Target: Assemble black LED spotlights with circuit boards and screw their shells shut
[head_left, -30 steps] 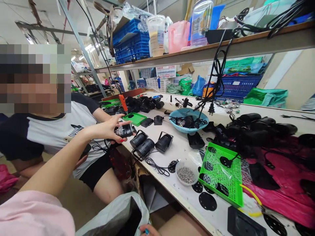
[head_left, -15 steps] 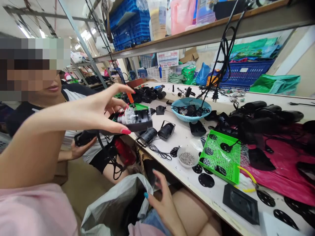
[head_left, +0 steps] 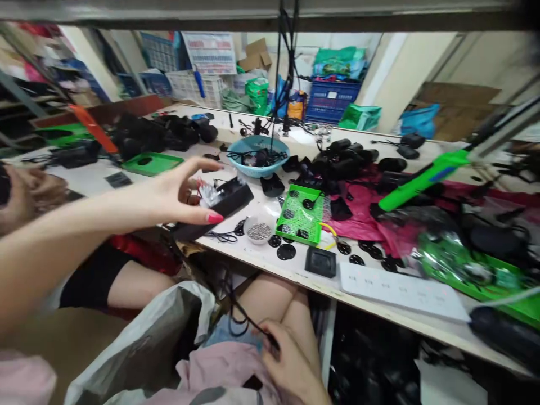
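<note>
My left hand (head_left: 181, 197) is raised in front of the bench, thumb and fingers closed around an opened black device housing (head_left: 233, 198). Clear and whitish inner parts and thin red wires show inside the housing. Down at my lap, my right hand (head_left: 291, 357) has its fingers closed on a black cable (head_left: 241, 312). The cable loops up toward the housing; where it joins is hidden. Beyond the housing, a white bowl (head_left: 258, 242) of small metal pieces stands on the bench (head_left: 270, 265).
A green tray (head_left: 312, 239), a light-blue basket (head_left: 259, 169) and a white power strip (head_left: 405, 292) are on the bench. An orange screwdriver-like tool (head_left: 95, 130) and a green one (head_left: 426, 181) hang above it. A co-worker's hands (head_left: 44, 188) are at left.
The view has swung right. My left hand still holds the housing, now over the bench edge. My right hand, open before, has closed on the cable at my lap.
</note>
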The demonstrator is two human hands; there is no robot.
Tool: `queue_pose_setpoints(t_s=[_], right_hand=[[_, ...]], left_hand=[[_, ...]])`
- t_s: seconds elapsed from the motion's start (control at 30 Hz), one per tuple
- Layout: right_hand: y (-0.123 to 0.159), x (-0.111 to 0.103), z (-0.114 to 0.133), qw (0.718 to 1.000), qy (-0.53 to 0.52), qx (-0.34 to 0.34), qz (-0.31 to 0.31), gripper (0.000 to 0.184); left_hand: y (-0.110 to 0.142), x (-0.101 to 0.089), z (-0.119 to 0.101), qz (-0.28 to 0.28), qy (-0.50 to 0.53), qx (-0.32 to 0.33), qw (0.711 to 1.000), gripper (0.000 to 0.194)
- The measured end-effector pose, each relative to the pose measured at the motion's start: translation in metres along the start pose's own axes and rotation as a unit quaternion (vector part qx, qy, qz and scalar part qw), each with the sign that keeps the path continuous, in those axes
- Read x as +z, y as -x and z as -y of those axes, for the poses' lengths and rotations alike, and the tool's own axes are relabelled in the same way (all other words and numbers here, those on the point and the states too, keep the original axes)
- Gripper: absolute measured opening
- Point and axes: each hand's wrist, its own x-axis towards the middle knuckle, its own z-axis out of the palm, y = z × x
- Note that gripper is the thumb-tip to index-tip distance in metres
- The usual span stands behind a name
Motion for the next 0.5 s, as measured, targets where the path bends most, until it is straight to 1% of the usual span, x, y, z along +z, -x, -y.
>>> queue_pose_setpoints(t_s=[0.03,0.07,0.13,0.17,0.2,0.23,0.3,0.33,0.37,0.4,0.43,0.47,0.5], right_hand=[[0.015,-0.016,-0.012,0.998,0.046,-0.006,-0.039,0.032],[0.030,-0.031,-0.024,0.992,0.093,-0.005,-0.086,0.036],[0.055,-0.057,-0.048,0.966,0.193,-0.005,-0.174,0.041],[0.064,-0.068,-0.059,0.946,0.246,-0.019,-0.212,0.041],[0.072,-0.079,-0.067,0.922,0.301,-0.042,-0.242,0.041],[0.078,-0.089,-0.072,0.892,0.356,-0.071,-0.269,0.040],[0.083,-0.109,-0.074,0.829,0.449,-0.108,-0.316,0.039],[0.082,-0.118,-0.071,0.801,0.477,-0.116,-0.342,0.038],[0.080,-0.128,-0.067,0.784,0.483,-0.120,-0.371,0.038],[0.076,-0.137,-0.063,0.777,0.469,-0.127,-0.401,0.036],[0.070,-0.146,-0.059,0.779,0.438,-0.139,-0.426,0.035],[0.063,-0.154,-0.056,0.788,0.398,-0.154,-0.443,0.033],[0.055,-0.161,-0.055,0.794,0.371,-0.160,-0.455,0.030]], left_hand=[[0.001,0.019,0.012,0.051,0.009,-0.022,0.998,0.097],[0.003,0.038,0.024,0.080,0.019,-0.033,0.996,0.096],[0.009,0.078,0.046,0.069,-0.015,-0.040,0.997,0.101],[0.012,0.097,0.055,0.073,-0.034,-0.048,0.996,0.102],[0.014,0.116,0.062,0.094,-0.042,-0.056,0.993,0.102],[0.015,0.134,0.067,0.105,-0.045,-0.059,0.992,0.102],[0.015,0.167,0.072,0.110,-0.062,-0.045,0.991,0.100],[0.013,0.182,0.072,0.106,-0.079,-0.040,0.990,0.098],[0.012,0.194,0.071,0.102,-0.098,-0.034,0.989,0.096],[0.010,0.205,0.070,0.098,-0.118,-0.031,0.988,0.095],[0.008,0.213,0.069,0.096,-0.134,-0.031,0.986,0.094],[0.006,0.219,0.068,0.097,-0.142,-0.028,0.985,0.096],[0.004,0.223,0.068,0.100,-0.136,-0.025,0.985,0.098]])
